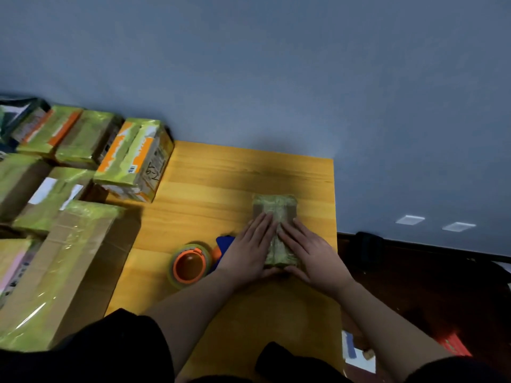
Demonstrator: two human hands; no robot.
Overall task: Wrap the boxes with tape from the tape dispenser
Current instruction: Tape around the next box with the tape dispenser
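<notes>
Dark sleeves [116, 352] sit closest to the lens at the bottom edge, bare forearms running up from them onto the yellow wooden table [221, 175].

Small taped box [276, 217] lies right of the table's middle, roughly at 3 o'clock from the tape dispenser [190, 265]. Its long axis runs 12 to 6, far short end pointing at the blue wall [276, 64], near end toward the person.

Left hand [250, 251] lies flat on the box's left side, fingers straight and close together, aimed about 1 o'clock. Right hand [313, 251] mirrors it on the right side, fingers straight, aimed about 11 o'clock. Both are pressing on the top, with thumbs down at the near end. Nothing's gripped, just flat palms.

Dispenser, with its orange hub, lies on the table just beside the left wrist, blue handle part hidden under the hand.

Stack of taped cardboard boxes [69, 189] crowds the 9 to 10 o'clock side, greenish tape all over them.
</notes>
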